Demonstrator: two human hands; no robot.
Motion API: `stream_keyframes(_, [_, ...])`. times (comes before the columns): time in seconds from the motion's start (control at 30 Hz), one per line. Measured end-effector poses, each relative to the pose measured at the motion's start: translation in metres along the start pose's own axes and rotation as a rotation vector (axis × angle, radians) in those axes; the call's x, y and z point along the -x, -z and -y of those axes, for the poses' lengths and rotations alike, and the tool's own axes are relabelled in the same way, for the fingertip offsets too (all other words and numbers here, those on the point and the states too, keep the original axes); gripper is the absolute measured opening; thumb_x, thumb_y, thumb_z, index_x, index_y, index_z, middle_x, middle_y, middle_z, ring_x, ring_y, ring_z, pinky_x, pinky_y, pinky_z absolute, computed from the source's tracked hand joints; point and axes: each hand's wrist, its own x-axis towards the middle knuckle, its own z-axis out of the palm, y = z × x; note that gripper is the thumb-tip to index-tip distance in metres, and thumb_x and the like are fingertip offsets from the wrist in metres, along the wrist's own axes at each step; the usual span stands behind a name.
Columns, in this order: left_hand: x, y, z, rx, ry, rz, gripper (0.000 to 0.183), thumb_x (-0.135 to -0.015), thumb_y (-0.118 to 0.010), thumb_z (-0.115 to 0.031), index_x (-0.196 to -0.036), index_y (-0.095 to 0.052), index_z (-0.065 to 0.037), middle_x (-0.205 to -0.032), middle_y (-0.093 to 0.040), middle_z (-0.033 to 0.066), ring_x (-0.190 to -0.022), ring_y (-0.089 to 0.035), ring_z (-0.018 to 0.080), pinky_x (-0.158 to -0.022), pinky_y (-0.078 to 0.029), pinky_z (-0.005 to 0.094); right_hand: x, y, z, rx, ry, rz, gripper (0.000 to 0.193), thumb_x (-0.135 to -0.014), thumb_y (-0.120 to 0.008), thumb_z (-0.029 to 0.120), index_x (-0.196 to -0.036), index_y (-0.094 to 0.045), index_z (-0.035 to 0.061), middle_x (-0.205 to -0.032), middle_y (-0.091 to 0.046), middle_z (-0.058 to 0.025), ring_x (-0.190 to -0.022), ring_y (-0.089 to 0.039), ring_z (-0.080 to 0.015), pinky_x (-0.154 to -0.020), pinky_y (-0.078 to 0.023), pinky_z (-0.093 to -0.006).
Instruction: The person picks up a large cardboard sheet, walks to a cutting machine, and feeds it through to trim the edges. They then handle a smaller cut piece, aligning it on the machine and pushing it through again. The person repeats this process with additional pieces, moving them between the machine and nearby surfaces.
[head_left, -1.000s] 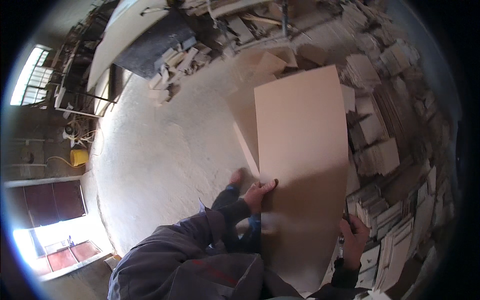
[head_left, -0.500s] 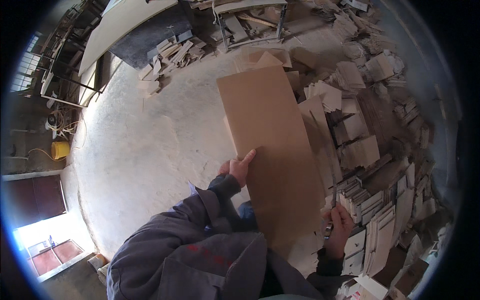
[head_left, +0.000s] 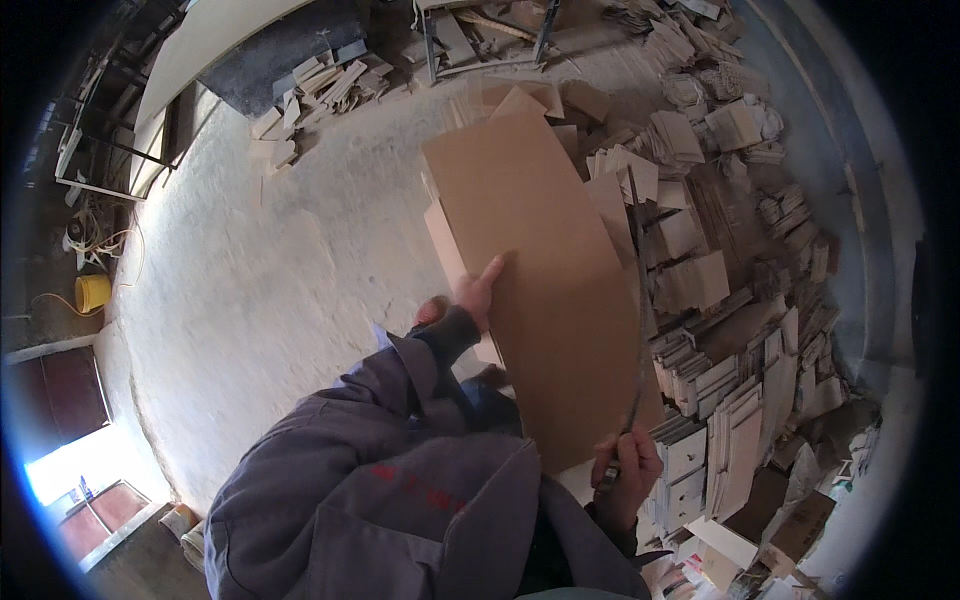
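A long brown flat board slants across the middle of the view. My left hand is closed on its left edge, with the thumb lying on the top face and the other fingers mostly hidden. A paler edge of another panel shows beneath that side. Near the board's lower right corner, my right hand is closed round a small shiny tape measure. Its thin dark blade runs out along the board's right edge toward the far end.
Stacks of cut panels and scattered offcuts crowd the right side. A cardboard box sits at lower right. Wood scraps lie beside a dark block at the back. A yellow bucket stands far left on the concrete floor.
The view has shifted somewhat. My right hand with the tape measure has come left, closer to the board's near corner, and the blade now lies nearer the board's right edge. My left hand keeps its hold.
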Motion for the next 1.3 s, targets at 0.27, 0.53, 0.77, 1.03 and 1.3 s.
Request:
stream_keyframes(0.27, [0.018,-0.013,-0.012,0.141,-0.041,0.080,0.042,-0.090,-0.072,-0.029,-0.114,-0.061,0.004,-0.100,-0.069,0.0136,-0.083,-0.069,0.0244,-0.072,-0.058,0.0397,0.006,-0.006,-0.025,0.081,-0.072,0.033,0.021,-0.097,-0.055,0.017,-0.096,-0.065,-0.0009,-0.065,-0.061,-0.0030,-0.044,-0.046,-0.0055,-0.038,-0.034,-0.0204])
stream_keyframes(0.53, [0.035,-0.018,-0.031,0.161,-0.047,0.108,0.036,-0.093,-0.067,-0.024,-0.118,-0.062,0.001,-0.106,-0.069,0.0118,-0.087,-0.069,0.0243,-0.076,-0.058,0.0398,-0.020,0.012,-0.036,0.333,-0.112,0.093,0.022,-0.097,-0.056,0.018,-0.103,-0.068,0.0000,-0.074,-0.068,-0.0031,-0.060,-0.055,-0.0056,-0.051,-0.041,-0.0210])
stream_keyframes(0.77, [0.028,-0.013,-0.036,0.121,-0.243,-0.004,0.036,-0.092,-0.069,-0.024,-0.119,-0.062,-0.001,-0.106,-0.068,0.0105,-0.087,-0.067,0.0221,-0.075,-0.056,0.0388,-0.037,0.024,-0.030,0.518,-0.022,0.112,0.023,-0.098,-0.055,0.019,-0.104,-0.068,0.0012,-0.078,-0.070,-0.0040,-0.068,-0.060,-0.0078,-0.058,-0.047,-0.0239])
stream_keyframes(1.03, [0.031,0.013,-0.070,0.295,-0.245,0.029,0.028,-0.091,-0.070,-0.024,-0.108,-0.065,-0.002,-0.092,-0.068,0.0073,-0.074,-0.066,0.0219,-0.063,-0.055,0.0376,-0.051,0.038,-0.014,0.501,0.033,0.142,0.023,-0.096,-0.058,0.014,-0.105,-0.067,-0.0043,-0.077,-0.070,-0.0072,-0.069,-0.062,-0.0087,-0.063,-0.046,-0.0231])
stream_keyframes(1.3, [0.048,0.014,-0.077,0.314,-0.420,-0.071,0.027,-0.091,-0.071,-0.019,-0.109,-0.065,0.001,-0.098,-0.069,0.0104,-0.081,-0.067,0.0215,-0.070,-0.056,0.0368,-0.088,-0.006,-0.008,0.504,0.116,0.314,0.023,-0.095,-0.059,0.016,-0.104,-0.068,-0.0034,-0.076,-0.070,-0.0055,-0.067,-0.059,-0.0068,-0.060,-0.043,-0.0218])
